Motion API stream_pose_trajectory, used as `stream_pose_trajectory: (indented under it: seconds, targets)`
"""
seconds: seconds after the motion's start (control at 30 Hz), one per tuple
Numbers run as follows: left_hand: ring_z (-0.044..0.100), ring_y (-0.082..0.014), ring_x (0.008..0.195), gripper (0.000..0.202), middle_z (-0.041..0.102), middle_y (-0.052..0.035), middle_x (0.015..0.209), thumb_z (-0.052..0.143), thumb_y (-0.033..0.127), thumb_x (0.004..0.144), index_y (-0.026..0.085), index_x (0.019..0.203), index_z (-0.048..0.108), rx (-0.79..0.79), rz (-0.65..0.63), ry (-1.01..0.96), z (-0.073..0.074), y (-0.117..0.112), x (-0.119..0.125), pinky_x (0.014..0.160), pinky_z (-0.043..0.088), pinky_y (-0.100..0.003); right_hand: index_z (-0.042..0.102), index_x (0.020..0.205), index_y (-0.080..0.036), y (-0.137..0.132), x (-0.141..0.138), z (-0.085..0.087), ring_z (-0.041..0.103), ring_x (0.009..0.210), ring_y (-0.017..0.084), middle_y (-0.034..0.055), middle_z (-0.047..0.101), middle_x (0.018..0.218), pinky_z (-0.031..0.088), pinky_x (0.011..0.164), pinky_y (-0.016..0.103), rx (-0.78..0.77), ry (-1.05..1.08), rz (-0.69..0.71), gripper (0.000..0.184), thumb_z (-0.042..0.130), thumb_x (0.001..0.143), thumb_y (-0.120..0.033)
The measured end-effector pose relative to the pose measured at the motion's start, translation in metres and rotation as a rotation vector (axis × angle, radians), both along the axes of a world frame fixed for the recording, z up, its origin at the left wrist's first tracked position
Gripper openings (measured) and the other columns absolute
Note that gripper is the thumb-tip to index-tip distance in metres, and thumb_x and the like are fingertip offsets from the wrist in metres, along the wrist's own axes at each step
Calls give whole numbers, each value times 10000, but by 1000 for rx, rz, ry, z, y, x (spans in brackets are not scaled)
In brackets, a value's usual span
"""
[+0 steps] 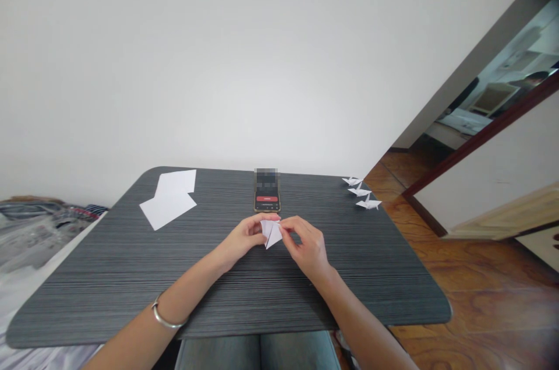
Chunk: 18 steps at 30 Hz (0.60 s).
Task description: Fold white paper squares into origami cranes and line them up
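Both my hands meet over the middle of a dark grey striped table (131, 277). Between them is a small folded piece of white paper (271, 232), a pointed shape with its tip down. My left hand (244, 240) pinches its left side, and my right hand (305, 245) pinches its upper right edge with thumb and fingertips. A silver bangle (166, 314) sits on my left wrist.
A phone (266, 195) with a lit screen lies just beyond the hands. Two white paper sheets (170, 198) lie at the far left of the table. Three folded white paper cranes (361, 191) stand at the far right edge. Wooden floor and a doorway lie to the right; cloth is piled at the left.
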<state>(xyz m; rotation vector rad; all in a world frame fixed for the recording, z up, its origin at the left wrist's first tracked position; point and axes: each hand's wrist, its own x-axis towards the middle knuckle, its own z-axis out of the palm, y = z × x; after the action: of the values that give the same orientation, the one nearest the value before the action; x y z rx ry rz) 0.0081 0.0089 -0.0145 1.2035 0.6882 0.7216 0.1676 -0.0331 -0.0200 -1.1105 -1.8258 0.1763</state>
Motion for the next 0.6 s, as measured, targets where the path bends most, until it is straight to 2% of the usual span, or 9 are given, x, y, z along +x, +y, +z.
stream_pose_trajectory:
  seconds: [0.17, 0.4, 0.5, 0.6]
  targets:
    - [568, -142, 753, 349, 642, -32, 861, 575, 119, 659, 133, 1008, 571, -7, 86, 23, -5, -1, 5, 726, 404, -269, 554, 783, -194, 0, -6, -1, 600, 751, 162, 54, 636, 765, 484, 686, 281, 26, 15, 27, 127, 459, 809, -113]
    - [558, -139, 700, 239, 616, -28, 829, 544, 162, 693, 131, 929, 561, 165, 197, 79, -9, -6, 10, 635, 425, -247, 554, 817, -198, -1, -9, -3, 600, 757, 164, 47, 631, 775, 485, 684, 271, 12, 1, -10, 120, 471, 785, -118]
    - [558, -149, 737, 256, 606, -41, 871, 531, 126, 681, 131, 936, 559, 235, 223, 99, -8, -6, 9, 649, 430, -253, 551, 830, -197, 0, -9, -6, 589, 760, 167, 44, 617, 793, 479, 658, 256, -47, -62, -61, 136, 484, 750, -110]
    - [554, -175, 831, 280, 594, -59, 930, 519, 94, 675, 132, 949, 565, 327, 236, 122, -8, -6, 9, 725, 433, -289, 543, 817, -196, 1, -10, -8, 575, 738, 161, 36, 599, 787, 469, 626, 237, -96, -83, -97, 154, 493, 718, -90]
